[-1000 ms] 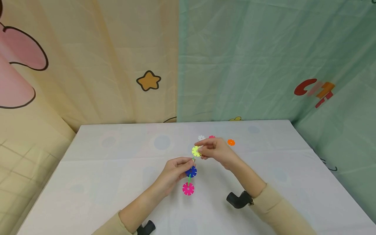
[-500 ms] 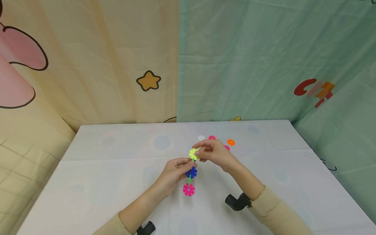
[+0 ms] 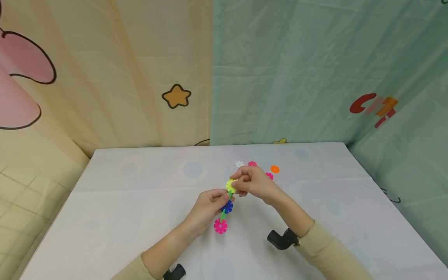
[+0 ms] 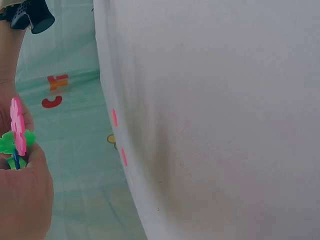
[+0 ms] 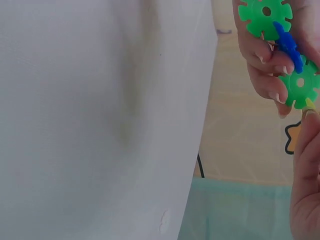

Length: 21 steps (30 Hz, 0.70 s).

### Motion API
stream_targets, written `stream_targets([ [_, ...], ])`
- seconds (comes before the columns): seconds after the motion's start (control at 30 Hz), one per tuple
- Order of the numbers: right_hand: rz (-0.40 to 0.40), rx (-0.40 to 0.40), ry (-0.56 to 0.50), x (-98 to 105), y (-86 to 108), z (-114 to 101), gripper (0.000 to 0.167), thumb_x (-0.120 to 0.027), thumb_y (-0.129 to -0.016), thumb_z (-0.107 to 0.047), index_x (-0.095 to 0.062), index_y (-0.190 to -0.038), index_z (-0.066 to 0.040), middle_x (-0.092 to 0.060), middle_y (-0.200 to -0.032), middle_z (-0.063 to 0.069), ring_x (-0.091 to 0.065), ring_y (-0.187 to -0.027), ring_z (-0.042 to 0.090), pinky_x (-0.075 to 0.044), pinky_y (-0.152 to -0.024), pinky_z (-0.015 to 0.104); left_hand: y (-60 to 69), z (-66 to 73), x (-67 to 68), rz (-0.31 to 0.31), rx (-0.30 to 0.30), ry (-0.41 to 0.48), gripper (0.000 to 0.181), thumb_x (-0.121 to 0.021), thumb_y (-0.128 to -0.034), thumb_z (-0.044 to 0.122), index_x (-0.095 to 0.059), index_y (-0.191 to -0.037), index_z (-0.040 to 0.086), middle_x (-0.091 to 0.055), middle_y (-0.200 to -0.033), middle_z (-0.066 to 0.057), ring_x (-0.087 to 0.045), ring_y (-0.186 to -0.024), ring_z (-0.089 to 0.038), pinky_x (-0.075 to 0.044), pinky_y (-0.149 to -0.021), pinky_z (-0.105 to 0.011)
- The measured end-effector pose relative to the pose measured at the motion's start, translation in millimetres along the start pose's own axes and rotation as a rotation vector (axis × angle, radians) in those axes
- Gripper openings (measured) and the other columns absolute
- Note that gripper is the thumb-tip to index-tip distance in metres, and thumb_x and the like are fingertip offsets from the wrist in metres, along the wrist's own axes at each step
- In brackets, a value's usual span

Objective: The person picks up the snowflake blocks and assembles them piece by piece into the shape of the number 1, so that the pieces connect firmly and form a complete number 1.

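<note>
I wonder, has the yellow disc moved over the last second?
Yes; in the head view, the yellow disc has moved down, farther from the table's far edge.

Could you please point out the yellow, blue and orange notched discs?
Yellow notched disc [image 3: 229, 186]: head view, uncovered face.
Blue notched disc [image 5: 289, 46]: right wrist view, middle.
Orange notched disc [image 3: 274, 169]: head view, middle.

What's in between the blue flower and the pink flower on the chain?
A green flower, seen nearly edge-on, sits between the blue flower and the pink flower. The head view shows it.
</note>
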State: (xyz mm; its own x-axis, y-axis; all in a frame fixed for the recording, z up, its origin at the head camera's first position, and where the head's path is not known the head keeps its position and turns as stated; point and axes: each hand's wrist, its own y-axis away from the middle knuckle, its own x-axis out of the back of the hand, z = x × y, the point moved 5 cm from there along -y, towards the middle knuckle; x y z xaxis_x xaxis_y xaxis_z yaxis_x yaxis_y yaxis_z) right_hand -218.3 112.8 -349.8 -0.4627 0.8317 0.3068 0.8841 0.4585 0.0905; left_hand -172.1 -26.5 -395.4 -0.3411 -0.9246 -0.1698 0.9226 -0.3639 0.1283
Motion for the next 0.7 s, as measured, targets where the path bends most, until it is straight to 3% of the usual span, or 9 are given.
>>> stream_targets([
  [0.2,-0.081,0.027,0.015,2,-2.6,-3,0.013,-0.059,-0.087,0.0,-0.058,-0.097,0.008,-0.059,-0.062,0.005,-0.056,-0.056,0.017,-0.052,-0.058,0.029,-1.6,-2.7,-3.5,-0.001,0.003,-0.005,0.04,-0.054,-0.0946,0.017,-0.053,-0.117,-0.016,-0.065,-0.106,-0.02,-0.06,-0.095,-0.018,-0.049,-0.088,-0.031],
  [0.3,-0.096,0.031,0.009,2,-3.6,-5,0.012,-0.058,-0.087,0.001,-0.058,-0.096,0.009,-0.059,-0.061,0.004,-0.055,-0.056,0.016,-0.051,-0.057,0.028,-1.4,-1.3,-4.2,0.028,0.003,-0.006,0.037,-0.053,-0.0949,0.015,-0.055,-0.116,-0.015,-0.065,-0.103,-0.019,-0.059,-0.091,-0.015,-0.049,-0.085,-0.028],
  [0.5,0.014,0.016,-0.054,3,-0.5,-1,0.015,-0.057,-0.087,0.002,-0.057,-0.099,0.011,-0.059,-0.062,0.003,-0.057,-0.057,0.015,-0.053,-0.059,0.026,-1.8,4.1,-6.6,0.106,0.008,0.007,0.033,-0.054,-0.0953,0.016,-0.059,-0.113,-0.012,-0.066,-0.095,-0.007,-0.053,-0.081,-0.01,-0.045,-0.071,-0.02],
  [0.7,0.101,0.005,-0.153,-2,6.3,6,0.017,-0.057,-0.088,0.004,-0.055,-0.102,0.013,-0.062,-0.066,0.006,-0.055,-0.057,0.014,-0.053,-0.06,0.024,-3.2,4.2,-8.1,0.134,0.011,0.031,0.03,-0.052,-0.0958,0.013,-0.06,-0.112,-0.011,-0.067,-0.1,-0.013,-0.053,-0.076,-0.008,-0.044,-0.067,-0.018],
])
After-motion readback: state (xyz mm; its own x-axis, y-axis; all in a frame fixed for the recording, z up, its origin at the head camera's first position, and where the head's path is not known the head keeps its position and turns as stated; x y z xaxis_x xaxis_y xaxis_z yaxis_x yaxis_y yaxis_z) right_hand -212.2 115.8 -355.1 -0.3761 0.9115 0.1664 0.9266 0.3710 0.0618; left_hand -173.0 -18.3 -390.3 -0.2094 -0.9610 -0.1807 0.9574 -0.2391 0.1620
